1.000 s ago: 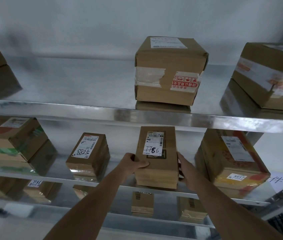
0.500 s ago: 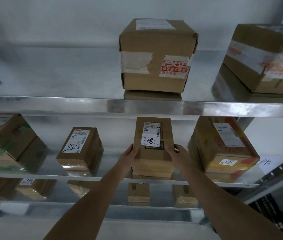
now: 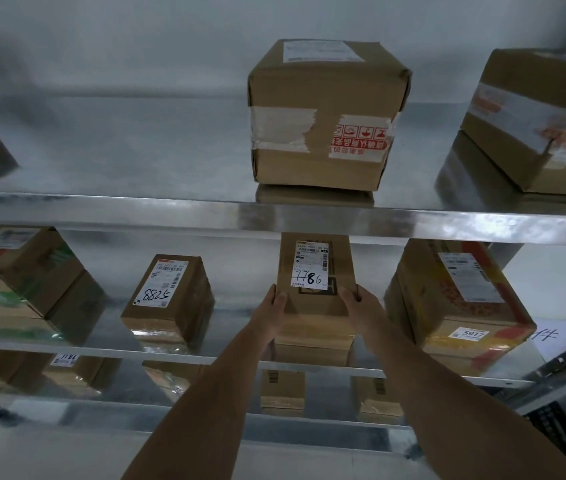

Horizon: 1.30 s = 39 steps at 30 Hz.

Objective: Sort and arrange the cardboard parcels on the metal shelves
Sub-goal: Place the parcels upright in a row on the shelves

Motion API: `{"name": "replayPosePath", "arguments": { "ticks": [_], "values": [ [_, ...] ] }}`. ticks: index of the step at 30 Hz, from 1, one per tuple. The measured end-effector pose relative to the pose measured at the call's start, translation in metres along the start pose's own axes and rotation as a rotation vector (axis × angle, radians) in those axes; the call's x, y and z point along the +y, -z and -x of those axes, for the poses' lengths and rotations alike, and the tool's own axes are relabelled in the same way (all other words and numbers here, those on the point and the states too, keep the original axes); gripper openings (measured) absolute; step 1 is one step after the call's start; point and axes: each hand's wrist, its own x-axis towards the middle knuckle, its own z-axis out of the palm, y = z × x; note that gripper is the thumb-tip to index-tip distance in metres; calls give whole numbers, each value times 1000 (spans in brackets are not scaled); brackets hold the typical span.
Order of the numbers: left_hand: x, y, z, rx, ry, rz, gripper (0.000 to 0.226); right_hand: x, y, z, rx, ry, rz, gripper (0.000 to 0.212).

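Observation:
A narrow cardboard parcel [image 3: 316, 306] with a white label marked 7786 stands on the middle metal shelf [image 3: 177, 355]. My left hand [image 3: 272, 308] grips its left front corner and my right hand [image 3: 361, 306] grips its right front corner. Left of it on the same shelf sits a parcel [image 3: 170, 299] marked 5288. To its right is a yellow and red printed parcel [image 3: 458, 306] with a 5917 sticker. On the upper shelf [image 3: 136, 209] a taped cube box [image 3: 323, 116] stands directly above my hands.
Another taped box [image 3: 537, 123] sits at the upper shelf's right end. A green-striped box [image 3: 18, 275] fills the middle shelf's left end. Several small parcels [image 3: 281, 393] lie on the lower shelf. A paper sheet [image 3: 558, 337] lies at the far right.
Both hands have pushed the 7786 parcel deeper onto the middle shelf, so its top now reaches under the upper shelf's edge. The camera has tilted slightly.

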Motion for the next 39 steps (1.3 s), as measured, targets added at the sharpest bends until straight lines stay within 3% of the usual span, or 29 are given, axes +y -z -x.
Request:
{"name": "replayPosePath", "arguments": {
  "ticks": [6, 11, 14, 19, 22, 24, 28, 31, 33, 35, 39],
  "values": [
    [7, -1, 5, 22, -10, -80, 43, -2, -1, -1, 2, -12, 39, 35],
    [6, 22, 15, 132, 15, -147, 64, -13, -3, 0, 77, -58, 62, 65],
    [0, 65, 20, 238, -64, -147, 58, -26, -5, 2, 228, -14, 128, 67],
    [-10, 168, 18, 435, -172, -189, 41, -66, -62, 17, 446, 282, 369, 50],
    [-30, 228, 16, 640, -265, -198, 35, -94, -117, 36, 463, 382, 427, 54],
    [-45, 265, 11, 675, -233, -206, 42, -110, -162, 50, 390, 401, 399, 51],
    [-72, 308, -2, 372, 70, -304, 71, -129, -250, 66, 86, 170, 336, 58],
    [-86, 314, -4, 111, 164, -413, 63, -127, -300, 73, -73, -120, 119, 63],
    [-93, 311, -8, 12, 182, -271, 58, -115, -321, 71, -99, -242, -52, 68],
    [-98, 309, -11, -57, 227, -80, 53, -105, -331, 68, -97, -286, -141, 65],
    [-104, 308, -16, -142, 210, 10, 51, -106, -332, 73, -125, -227, -171, 43]
  ]
}}
